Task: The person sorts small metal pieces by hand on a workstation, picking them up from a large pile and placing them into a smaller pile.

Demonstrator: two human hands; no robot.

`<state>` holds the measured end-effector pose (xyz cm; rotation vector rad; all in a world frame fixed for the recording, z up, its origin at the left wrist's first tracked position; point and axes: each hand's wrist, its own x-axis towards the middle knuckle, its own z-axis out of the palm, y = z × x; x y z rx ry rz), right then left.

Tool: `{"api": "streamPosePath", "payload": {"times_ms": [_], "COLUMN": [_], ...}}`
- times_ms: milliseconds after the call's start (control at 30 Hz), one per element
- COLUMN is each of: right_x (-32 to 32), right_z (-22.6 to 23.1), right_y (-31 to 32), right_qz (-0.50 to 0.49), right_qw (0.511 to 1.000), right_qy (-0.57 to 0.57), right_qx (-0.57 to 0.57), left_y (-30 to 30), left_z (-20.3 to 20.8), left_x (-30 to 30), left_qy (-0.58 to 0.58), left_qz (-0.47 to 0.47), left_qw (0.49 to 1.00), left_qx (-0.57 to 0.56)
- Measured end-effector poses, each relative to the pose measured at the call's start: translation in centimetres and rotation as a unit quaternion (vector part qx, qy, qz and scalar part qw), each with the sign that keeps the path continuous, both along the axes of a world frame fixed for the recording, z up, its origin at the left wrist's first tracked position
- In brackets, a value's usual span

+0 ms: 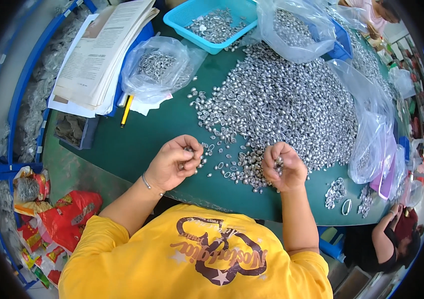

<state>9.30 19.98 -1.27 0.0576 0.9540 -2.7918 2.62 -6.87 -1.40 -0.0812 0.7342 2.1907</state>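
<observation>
A broad heap of small silvery oval metal pieces (281, 99) covers the middle of the green table (122, 144). Some of them look like open rings, others like solid beads. At the heap's near left edge, my left hand (174, 163) is closed, with a few of these pieces showing between its curled fingers. My right hand (286, 167) hovers over or rests at the heap's near edge; I cannot tell which. Its fingers are curled around several of the same pieces, partly hidden by the fingers. A thin metal bracelet (146, 180) circles my left wrist.
A turquoise basket (187, 31) and clear bags (299, 47) of pieces stand at the back. Papers (97, 60), a bagged lot of rings (157, 65) and a yellow pen (126, 111) lie left. Small piles (335, 193) sit right. Other people are at the far right.
</observation>
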Motion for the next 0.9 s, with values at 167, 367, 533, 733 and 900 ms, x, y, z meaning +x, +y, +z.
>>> {"api": "streamPosePath", "payload": {"times_ms": [167,367,533,733,900], "right_x": [-2.9,-3.7,-2.8,-4.2,-5.5], "right_z": [1.7,0.8,1.5,1.5,0.2], "right_y": [-3.2,-4.7,-1.8,-2.4,-4.3], "right_qz": [-0.015,-0.03,0.017,-0.009,-0.056], "right_qw": [0.764,0.548,0.927,0.854,0.518], "right_qy": [0.06,0.164,-0.07,-0.022,0.226], "right_qx": [0.643,0.82,0.367,0.519,0.823], "left_y": [0.0,1.3,2.8,5.2,5.8], "left_z": [0.4,0.7,-0.6,-1.0,-1.2], "left_x": [-0.9,-1.4,-2.7,-3.0,-2.8], "left_qy": [0.089,0.351,0.57,0.663,0.662], "left_qz": [-0.01,0.069,0.04,-0.021,-0.015], "left_qw": [0.968,0.846,0.664,0.526,0.529], "left_qx": [-0.235,-0.396,-0.482,-0.533,-0.53]}}
